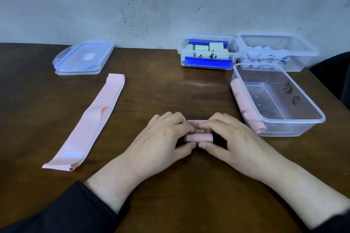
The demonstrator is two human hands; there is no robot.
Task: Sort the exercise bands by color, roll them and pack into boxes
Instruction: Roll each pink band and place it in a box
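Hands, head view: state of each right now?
Left hand: fingers and thumb curled round the pink band roll, gripping it.
Right hand: pinching the same roll from the other end.

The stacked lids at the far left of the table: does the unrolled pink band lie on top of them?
No. The unrolled pink band lies flat on the table, nearer than the stacked lids and apart from them.
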